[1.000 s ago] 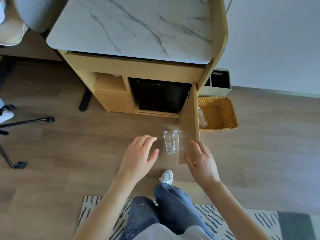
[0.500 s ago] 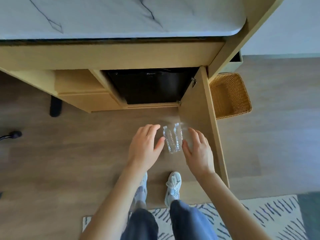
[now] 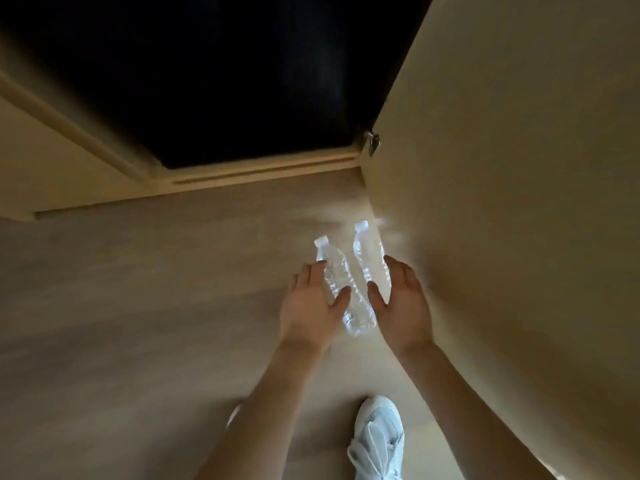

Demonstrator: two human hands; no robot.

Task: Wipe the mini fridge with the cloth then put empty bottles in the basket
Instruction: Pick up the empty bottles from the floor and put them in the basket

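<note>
**Two bottles, two hands, one dark fridge front**

Here, two clear plastic bottles stand close together on the wooden floor point(image 3: 138, 289) at the centre of the frame, each with a white cap. The left bottle point(image 3: 341, 289) has its long axis running from the cap at upper left down to its base at lower right; the right bottle point(image 3: 369, 258) shows its cap pointing toward the top of the frame, its body running almost straight down — the two nearly touch low down.

The left hand point(image 3: 311, 310) reaches the left bottle with fingers spread, thumb lying against its side; whether it actually presses cannot be told. The right hand point(image 3: 401, 306) cups the right bottle the same way, fingers loosely apart, not closed round it.

Above, across the upper middle, sits the black front of the mini fridge point(image 3: 207, 81). The open cabinet door point(image 3: 519, 168) fills the right side, just beside the right bottle. One white shoe point(image 3: 377, 441) shows at bottom centre — a sliver of a second is left of the forearm.
</note>
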